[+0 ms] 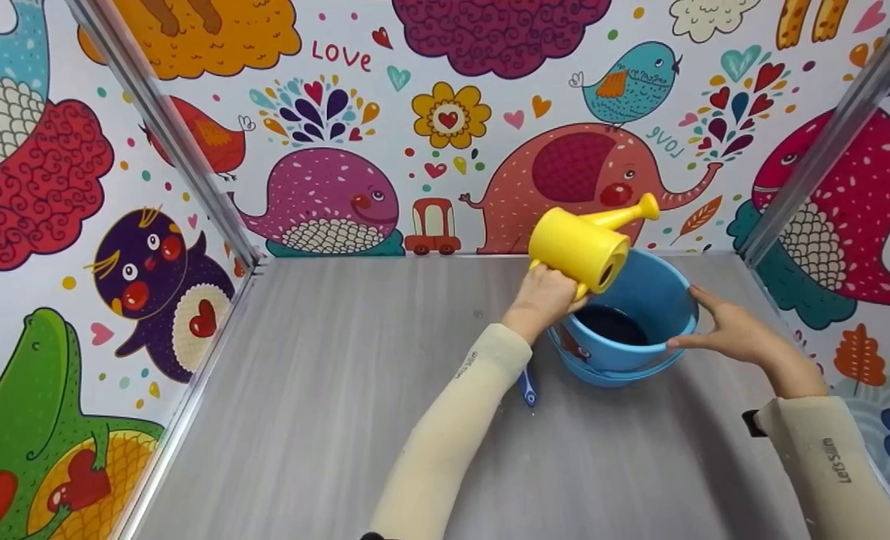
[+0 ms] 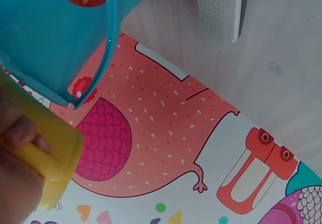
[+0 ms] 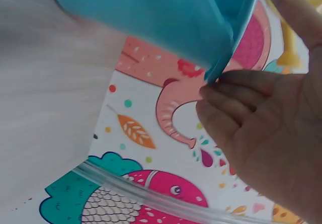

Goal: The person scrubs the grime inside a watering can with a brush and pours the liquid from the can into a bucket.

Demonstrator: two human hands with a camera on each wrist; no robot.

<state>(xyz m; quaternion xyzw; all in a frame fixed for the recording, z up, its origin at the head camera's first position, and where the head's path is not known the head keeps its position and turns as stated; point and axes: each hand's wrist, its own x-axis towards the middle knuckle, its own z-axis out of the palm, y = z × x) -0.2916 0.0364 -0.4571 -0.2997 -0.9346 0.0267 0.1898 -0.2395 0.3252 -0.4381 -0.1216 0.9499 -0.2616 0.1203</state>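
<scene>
In the head view my left hand (image 1: pixel 542 296) grips the handle of a yellow watering can (image 1: pixel 576 244). The can is tilted above the left rim of a blue bucket (image 1: pixel 662 292), its spout pointing up to the right. Dark-looking liquid (image 1: pixel 613 324) lies inside the bucket. My right hand (image 1: pixel 737 334) touches the bucket's right rim with fingers mostly straight and thumb spread toward the front. The right wrist view shows those fingertips (image 3: pixel 206 90) against the rim's outer side.
A brush with a blue handle (image 1: pixel 528 386) lies on the grey tabletop (image 1: pixel 325 390) left of the bucket; its pale bristles (image 2: pixel 217 12) show in the left wrist view. Printed cartoon panels (image 1: pixel 445 187) stand behind and at both sides, with metal strips (image 1: pixel 171 142) along their corners.
</scene>
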